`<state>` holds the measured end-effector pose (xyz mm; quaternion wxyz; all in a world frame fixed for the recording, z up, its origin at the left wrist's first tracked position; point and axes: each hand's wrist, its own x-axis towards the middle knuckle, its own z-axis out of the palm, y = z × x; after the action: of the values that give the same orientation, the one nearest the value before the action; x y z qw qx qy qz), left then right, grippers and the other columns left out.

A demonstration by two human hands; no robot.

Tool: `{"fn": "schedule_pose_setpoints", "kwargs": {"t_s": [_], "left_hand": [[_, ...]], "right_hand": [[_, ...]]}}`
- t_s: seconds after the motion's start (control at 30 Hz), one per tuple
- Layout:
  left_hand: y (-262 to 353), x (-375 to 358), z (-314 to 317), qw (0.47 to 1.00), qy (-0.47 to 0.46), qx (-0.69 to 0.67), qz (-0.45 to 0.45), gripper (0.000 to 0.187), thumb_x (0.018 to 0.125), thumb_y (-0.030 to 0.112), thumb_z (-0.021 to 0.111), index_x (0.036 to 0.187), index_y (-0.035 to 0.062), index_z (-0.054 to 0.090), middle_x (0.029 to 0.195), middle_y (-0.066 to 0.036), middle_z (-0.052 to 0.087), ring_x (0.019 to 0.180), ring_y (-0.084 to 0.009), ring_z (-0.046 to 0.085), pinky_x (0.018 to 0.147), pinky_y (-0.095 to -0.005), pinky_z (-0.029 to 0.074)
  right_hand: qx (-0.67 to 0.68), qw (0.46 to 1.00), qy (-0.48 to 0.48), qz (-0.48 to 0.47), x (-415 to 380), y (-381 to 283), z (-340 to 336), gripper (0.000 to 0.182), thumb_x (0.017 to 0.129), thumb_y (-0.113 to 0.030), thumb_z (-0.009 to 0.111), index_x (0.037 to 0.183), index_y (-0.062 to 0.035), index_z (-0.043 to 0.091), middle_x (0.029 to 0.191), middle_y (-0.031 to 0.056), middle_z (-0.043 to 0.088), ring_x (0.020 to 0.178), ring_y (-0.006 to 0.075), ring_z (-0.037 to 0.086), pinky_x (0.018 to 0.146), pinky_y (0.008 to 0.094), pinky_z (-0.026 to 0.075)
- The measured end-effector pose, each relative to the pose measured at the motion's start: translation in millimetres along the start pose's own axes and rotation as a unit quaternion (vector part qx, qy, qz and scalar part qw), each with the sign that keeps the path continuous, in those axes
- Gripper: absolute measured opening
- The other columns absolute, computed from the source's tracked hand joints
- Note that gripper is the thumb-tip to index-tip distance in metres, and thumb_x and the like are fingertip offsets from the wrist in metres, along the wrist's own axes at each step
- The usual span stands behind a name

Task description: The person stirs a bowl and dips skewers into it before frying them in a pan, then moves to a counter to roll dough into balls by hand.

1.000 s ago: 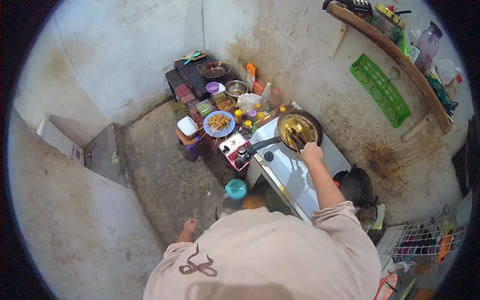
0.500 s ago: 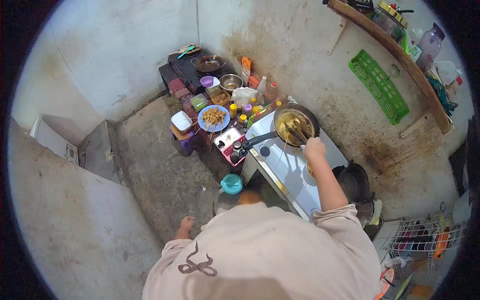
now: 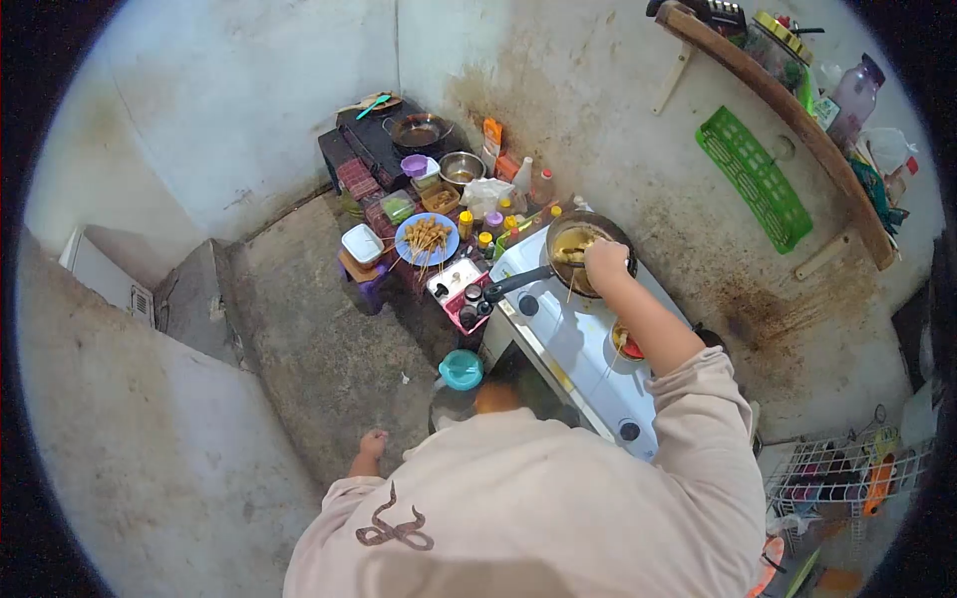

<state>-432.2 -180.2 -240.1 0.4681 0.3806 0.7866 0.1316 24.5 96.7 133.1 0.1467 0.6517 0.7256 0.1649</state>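
Observation:
My right hand (image 3: 606, 265) is closed around the dark tongs (image 3: 573, 251), with most of the tool hidden under my fingers. It reaches over the frying pan (image 3: 561, 225), where oil and some pale skewered food show. The pan's black handle (image 3: 520, 281) points left over the white stove (image 3: 578, 339). Below my forearm, a small bowl of food (image 3: 628, 342) with a skewer across it rests on the stove, partly covered by my arm. My left hand (image 3: 374, 442) hangs low by my side above the floor, fingers curled, with nothing visible in it.
A blue plate of skewers (image 3: 427, 237) stands left of the stove, near a white container (image 3: 362, 242) on a stool. Bottles, a steel bowl (image 3: 462, 167) and a wok (image 3: 419, 130) stand beyond. A teal bucket (image 3: 461, 369) is below; a wooden shelf (image 3: 788, 110) juts overhead.
My right hand has moved up and slightly left, further over the pan, and the tongs are now mostly hidden. The small bowl on the stove shows more. My left hand stays put.

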Motion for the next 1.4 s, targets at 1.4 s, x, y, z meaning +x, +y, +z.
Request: {"fn": "schedule_pose_setpoints", "kwargs": {"t_s": [1.4], "left_hand": [[-3.8,-32.3,-21.3,1.000,-0.002,0.008,0.016,0.018,0.074,0.010,0.049,0.087,0.0053,0.061,0.077,-0.008,0.060,0.063,-0.0159,0.056,0.058,-0.0285,0.045]], "right_hand": [[0.171,0.954,-0.037,0.244,-57.9,13.9,35.6,0.021,0.074,-0.020,0.057,0.085,-0.0024,0.060,0.095,0.0136,0.056,0.084,0.0304,0.058,0.068,0.0379,0.048]]}}
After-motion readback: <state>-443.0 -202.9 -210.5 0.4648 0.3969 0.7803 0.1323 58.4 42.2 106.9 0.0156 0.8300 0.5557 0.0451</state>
